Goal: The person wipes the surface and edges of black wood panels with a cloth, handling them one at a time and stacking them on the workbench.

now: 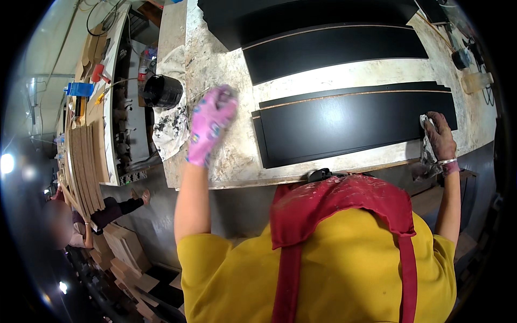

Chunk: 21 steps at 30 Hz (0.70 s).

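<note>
My left hand, in a pink patterned glove, is above the stained worktable, between the black pot and the black boards. Its fingers are curled and blurred around something dark that I cannot make out. At the right end of a stack of flat black boards, my right hand is closed on a stained white rag. The rag hangs down past the table's near edge. The right fingers are smudged dark, and a band circles the wrist. The boards lie lengthwise, slightly offset, with a thin brown edge showing.
Another black board and a large black panel lie farther back on the worktable. A stained cloth is under the pot. A clear jar stands at right. At far left a person is beside stacked boards.
</note>
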Tool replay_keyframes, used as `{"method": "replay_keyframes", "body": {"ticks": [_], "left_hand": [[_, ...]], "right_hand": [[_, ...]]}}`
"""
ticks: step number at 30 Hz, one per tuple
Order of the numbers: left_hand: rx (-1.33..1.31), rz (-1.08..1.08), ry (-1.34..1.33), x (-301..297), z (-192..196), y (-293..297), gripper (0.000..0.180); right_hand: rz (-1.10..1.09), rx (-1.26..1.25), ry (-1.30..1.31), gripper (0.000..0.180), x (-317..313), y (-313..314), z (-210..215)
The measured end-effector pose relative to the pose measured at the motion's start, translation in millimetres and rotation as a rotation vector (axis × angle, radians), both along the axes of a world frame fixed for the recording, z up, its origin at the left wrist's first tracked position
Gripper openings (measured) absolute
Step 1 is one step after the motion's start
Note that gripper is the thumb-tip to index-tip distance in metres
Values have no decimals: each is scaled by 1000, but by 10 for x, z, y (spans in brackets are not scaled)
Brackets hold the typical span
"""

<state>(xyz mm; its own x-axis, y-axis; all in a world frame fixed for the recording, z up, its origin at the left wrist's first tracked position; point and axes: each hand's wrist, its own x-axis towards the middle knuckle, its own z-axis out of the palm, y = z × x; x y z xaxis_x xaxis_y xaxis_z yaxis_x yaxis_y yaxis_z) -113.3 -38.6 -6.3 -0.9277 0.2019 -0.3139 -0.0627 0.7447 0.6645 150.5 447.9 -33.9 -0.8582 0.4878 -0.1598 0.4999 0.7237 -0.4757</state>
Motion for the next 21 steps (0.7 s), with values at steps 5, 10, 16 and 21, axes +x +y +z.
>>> {"method": "replay_keyframes", "body": {"ticks": [5,10,16,21], "left_hand": [[-78,-341,405,659,-209,-27,39],[-542,-479,114,1210,158,-26,47],[-95,-381,308,855,296,58,39],[-460,-557,737,359,12,168,44]], "right_hand": [[1,93,42,29,-69,-109,-43],[51,112,105,32,-53,-81,-52],[25,109,69,33,-57,-97,1],[15,54,182,36,64,216,61]]}}
